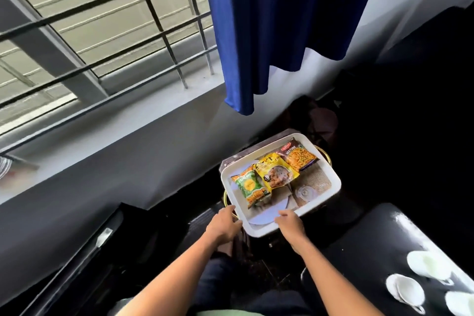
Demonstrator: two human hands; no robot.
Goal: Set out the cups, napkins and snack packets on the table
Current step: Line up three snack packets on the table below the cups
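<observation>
Cups (420, 282): three white cups, upside down by the look of it, at the near right corner of the dark table (379, 233), already set out and well apart from the tray.
Left hand (225, 224): at the tray's near left corner, beside the gold handle (225, 196); fingers curled toward the rim, but whether they grip it I cannot tell.
Right hand (291, 223): on the tray's near edge, fingers bent over the rim and seemingly touching it; a firm hold is not clear.
Tray (331, 174): white, sitting on a small dark stand (230, 159) below the window wall.
Napkins (264, 218): pale round sheets, probably the napkins, lying at the tray's near edge, partly under the packets.
Packets: green packet (250, 186) near the left edge, yellow packet (277, 172) in the middle, red packet (298, 155) toward the far right corner, overlapping in a row.
Glass (305, 192): a clear piece near the right edge; shape unclear.
Step in hand: probably taking hold of the tray to bring it to the table.
Doing it well: grasp both sides evenly, lift level, move slowly so the loose packets and glass do not slide.
Curtain (282, 20): blue, hanging above the tray.
</observation>
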